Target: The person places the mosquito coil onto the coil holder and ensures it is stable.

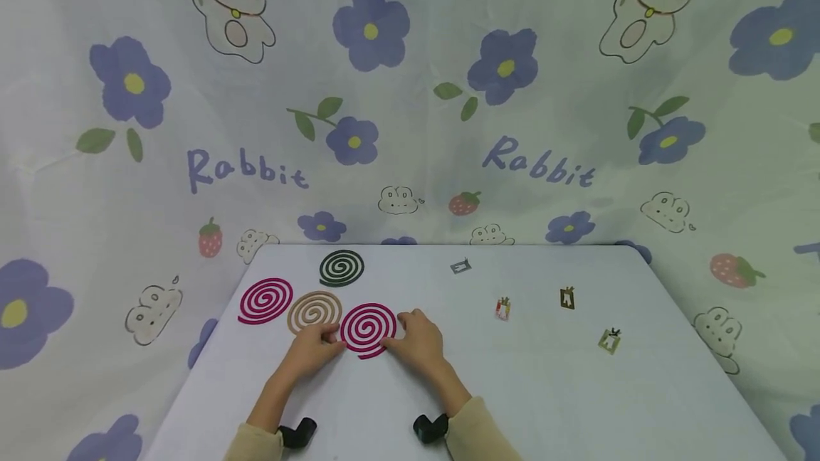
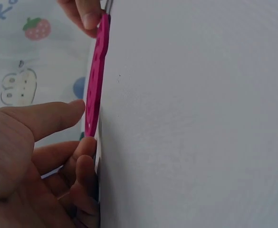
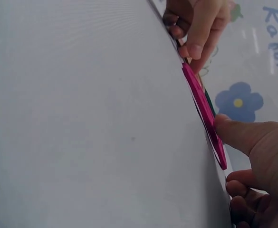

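A magenta mosquito coil [image 1: 368,329] lies low over the white table between both hands. At its left edge is my left hand [image 1: 314,348], the thumb on the upper face and the index fingertip at the rim in the left wrist view. My right hand [image 1: 419,343] grips the opposite edge, its thumb [image 3: 229,130] pressing on the coil and its other fingers bent beside the rim. A tan coil [image 1: 314,313] is just left of the magenta one, partly behind the left hand. In the left wrist view the magenta coil [image 2: 97,71] shows edge-on.
Another magenta coil [image 1: 265,301] and a dark green coil [image 1: 342,268] lie on the left of the table [image 1: 544,397]. Across the right half are small metal coil stands: silver [image 1: 460,266], red-and-yellow [image 1: 503,309], bronze [image 1: 566,297] and gold [image 1: 610,341]. A patterned curtain [image 1: 423,155] hangs behind.
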A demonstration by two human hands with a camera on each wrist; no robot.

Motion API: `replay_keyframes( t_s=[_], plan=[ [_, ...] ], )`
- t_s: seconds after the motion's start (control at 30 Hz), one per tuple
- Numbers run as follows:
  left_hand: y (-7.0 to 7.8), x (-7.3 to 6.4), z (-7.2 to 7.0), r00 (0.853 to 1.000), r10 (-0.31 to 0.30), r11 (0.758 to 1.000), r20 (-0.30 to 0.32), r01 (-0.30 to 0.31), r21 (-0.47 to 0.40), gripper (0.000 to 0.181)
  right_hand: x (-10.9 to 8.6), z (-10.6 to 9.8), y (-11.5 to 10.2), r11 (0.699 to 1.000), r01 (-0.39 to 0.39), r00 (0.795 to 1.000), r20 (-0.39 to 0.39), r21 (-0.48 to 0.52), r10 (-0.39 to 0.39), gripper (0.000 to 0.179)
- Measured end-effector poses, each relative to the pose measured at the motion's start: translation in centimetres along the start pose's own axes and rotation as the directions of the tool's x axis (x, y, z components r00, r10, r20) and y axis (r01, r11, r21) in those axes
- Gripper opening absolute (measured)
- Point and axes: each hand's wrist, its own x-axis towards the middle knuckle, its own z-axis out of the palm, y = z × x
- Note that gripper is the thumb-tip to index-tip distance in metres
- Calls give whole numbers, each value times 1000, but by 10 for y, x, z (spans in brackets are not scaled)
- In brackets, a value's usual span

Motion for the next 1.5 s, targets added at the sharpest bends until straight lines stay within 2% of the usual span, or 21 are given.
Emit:
replay_keyframes(
  t_s=[0.27, 0.5, 0.73, 0.87, 1.03, 1.17, 1.23, 1.33, 1.47, 1.5],
  plan=[
    [1, 0, 2, 1000, 15, 1000, -2, -15, 15, 45, -3, 1, -3, 1000, -3, 1000, -6, -17, 3, 56],
    [2, 0, 5, 1000, 11, 1000, 5, -10, -21, 41, -5, 2, -3, 1000, -11, 1000, -9, 11, 11, 53],
    [4, 3, 7, 1000, -4, 995, -2, 4, -102, 32, -2, 2, 3, 996, -46, 998, -29, 75, 48, 51],
    [6, 4, 11, 1000, -18, 986, -10, 16, -163, 33, -2, 4, 6, 992, -79, 995, -47, 102, 84, 51],
    [6, 5, 19, 997, -72, 961, -23, 63, -268, 35, -2, 6, 8, 971, -136, 986, -66, 198, 152, 48],
    [7, 7, 23, 992, -124, 909, -33, 100, -405, 38, 0, 4, 7, 923, -196, 973, -47, 331, 224, 41],
    [10, 7, 25, 989, -142, 873, -43, 105, -476, 40, 1, 2, 6, 891, -209, 969, -39, 403, 245, 37],
    [15, 8, 27, 985, -165, 815, -45, 110, -569, 43, 3, -1, 5, 821, -213, 964, -25, 529, 266, 31],
    [21, 10, 30, 980, -195, 757, -35, 128, -641, 43, 5, -6, 6, 703, -220, 958, 13, 676, 287, 30],
    [22, 11, 31, 978, -207, 743, -32, 136, -655, 43, 5, -7, 7, 682, -226, 956, 25, 696, 291, 31]
  ],
)
